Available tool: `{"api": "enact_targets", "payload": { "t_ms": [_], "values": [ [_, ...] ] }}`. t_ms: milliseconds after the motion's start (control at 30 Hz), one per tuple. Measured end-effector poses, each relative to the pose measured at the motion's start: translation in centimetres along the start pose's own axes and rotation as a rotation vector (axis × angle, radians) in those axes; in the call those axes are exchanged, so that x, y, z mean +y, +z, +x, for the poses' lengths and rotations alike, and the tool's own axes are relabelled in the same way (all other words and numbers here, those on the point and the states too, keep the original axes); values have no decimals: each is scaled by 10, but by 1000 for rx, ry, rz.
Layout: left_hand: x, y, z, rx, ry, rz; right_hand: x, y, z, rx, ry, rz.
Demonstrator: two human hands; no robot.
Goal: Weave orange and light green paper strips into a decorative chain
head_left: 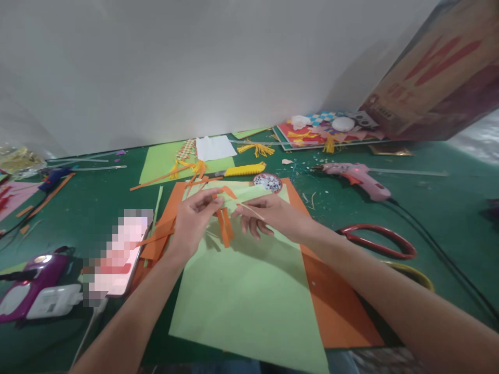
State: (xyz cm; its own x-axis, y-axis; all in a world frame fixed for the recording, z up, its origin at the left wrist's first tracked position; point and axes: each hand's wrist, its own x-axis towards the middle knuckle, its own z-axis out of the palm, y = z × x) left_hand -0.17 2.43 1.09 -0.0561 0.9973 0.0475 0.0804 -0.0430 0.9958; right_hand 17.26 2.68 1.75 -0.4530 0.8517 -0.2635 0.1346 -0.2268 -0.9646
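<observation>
Both my hands meet over a light green paper sheet that lies on an orange sheet. My left hand is closed in a pinch on a bundle of orange and green paper strips, whose orange ends hang down. My right hand is closed too, pinching a thin pale strip against the same bundle.
A pink glue gun and red-handled scissors lie to the right. A phone and a purple device sit at the left. A yellow comb-like tool, a small dish and paper crafts lie behind. A cardboard box stands at the back right.
</observation>
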Motion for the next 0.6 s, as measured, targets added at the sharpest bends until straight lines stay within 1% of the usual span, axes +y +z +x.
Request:
{"api": "enact_targets", "payload": {
  "t_ms": [167, 400, 500, 600],
  "values": [
    [0, 0, 0, -7, -11, -60, -2, 6, -2, 10, -36, -76],
    [0, 0, 2, -7, -122, -243, -3, 16, -1, 54, 11, -134],
    [2, 0, 3, 25, -185, -299, -4, 15, 0, 27, 45, -98],
    [3, 0, 3, 32, -199, -300, -4, 14, -1, -39, 47, -46]
  ]
}}
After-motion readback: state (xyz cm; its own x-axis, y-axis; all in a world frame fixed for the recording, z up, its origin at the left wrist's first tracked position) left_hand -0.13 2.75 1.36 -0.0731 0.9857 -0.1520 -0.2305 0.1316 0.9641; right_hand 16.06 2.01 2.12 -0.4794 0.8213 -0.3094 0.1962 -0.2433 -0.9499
